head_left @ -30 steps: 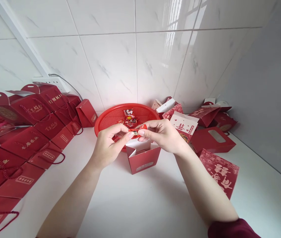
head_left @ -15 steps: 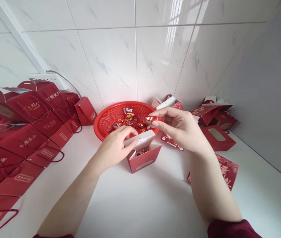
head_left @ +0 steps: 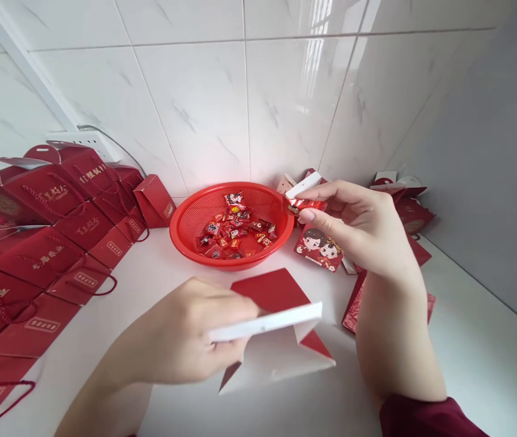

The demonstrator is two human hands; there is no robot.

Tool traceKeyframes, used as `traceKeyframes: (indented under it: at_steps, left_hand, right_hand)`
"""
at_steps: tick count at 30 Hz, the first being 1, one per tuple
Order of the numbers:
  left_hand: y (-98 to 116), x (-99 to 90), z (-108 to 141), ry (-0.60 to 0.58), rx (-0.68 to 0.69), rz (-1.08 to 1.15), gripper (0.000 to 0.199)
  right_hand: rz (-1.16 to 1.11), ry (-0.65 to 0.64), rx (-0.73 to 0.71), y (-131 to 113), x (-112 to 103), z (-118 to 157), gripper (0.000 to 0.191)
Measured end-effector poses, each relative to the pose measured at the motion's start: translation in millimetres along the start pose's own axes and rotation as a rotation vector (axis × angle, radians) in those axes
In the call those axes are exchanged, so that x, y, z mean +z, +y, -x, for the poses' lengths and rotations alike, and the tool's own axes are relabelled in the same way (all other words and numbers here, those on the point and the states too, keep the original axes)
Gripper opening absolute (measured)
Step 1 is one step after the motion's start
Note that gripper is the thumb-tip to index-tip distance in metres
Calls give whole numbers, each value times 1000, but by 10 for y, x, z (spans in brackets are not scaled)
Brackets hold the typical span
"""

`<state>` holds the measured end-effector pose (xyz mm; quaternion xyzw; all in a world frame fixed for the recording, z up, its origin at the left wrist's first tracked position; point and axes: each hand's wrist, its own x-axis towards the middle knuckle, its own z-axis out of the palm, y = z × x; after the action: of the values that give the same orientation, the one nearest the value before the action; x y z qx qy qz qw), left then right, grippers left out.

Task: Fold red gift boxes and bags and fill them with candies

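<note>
My left hand point(head_left: 194, 331) grips a small red gift box point(head_left: 271, 288) by its white-lined flap. The box is tilted with its open top toward me, and its inside is pale and partly blurred. Between the thumb and fingers of my right hand point(head_left: 358, 224) is a shiny red wrapped candy point(head_left: 306, 207), held up to the right of the basket. A red plastic basket point(head_left: 178, 233) stands behind the box, with several wrapped candies point(head_left: 235, 233) lying in it.
Stacked red gift boxes with rope handles point(head_left: 71, 230) fill the left side. A box printed with two cartoon figures point(head_left: 317, 247) lies right of the basket, near more red boxes point(head_left: 413, 212). A power strip point(head_left: 87, 144) sits by the tiled wall.
My left hand has brought the box nearer and tipped its opening toward me. The right hand, still pinching the candy, has shifted slightly right. The basket's candies are now less covered.
</note>
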<state>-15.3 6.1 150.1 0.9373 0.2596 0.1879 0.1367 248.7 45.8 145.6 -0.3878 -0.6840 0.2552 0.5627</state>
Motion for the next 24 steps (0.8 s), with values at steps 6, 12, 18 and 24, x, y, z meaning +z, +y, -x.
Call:
traceKeyframes:
  at_steps: [6, 12, 18, 24]
  left_hand:
    - [-51, -53, -51, 131, -124, 22, 29]
    - [8, -84, -2, 168, -96, 6, 25]
    - [191, -104, 153, 258, 42, -124, 22]
    - [148, -112, 111, 347, 50, -168, 22]
  right_hand:
    - [1, 15, 5, -13, -7, 16, 26]
    - [-30, 3, -65, -100, 1, 54, 22]
    - [-15, 70, -128, -126, 6, 62, 20]
    - [11, 76, -122, -127, -6, 61, 19]
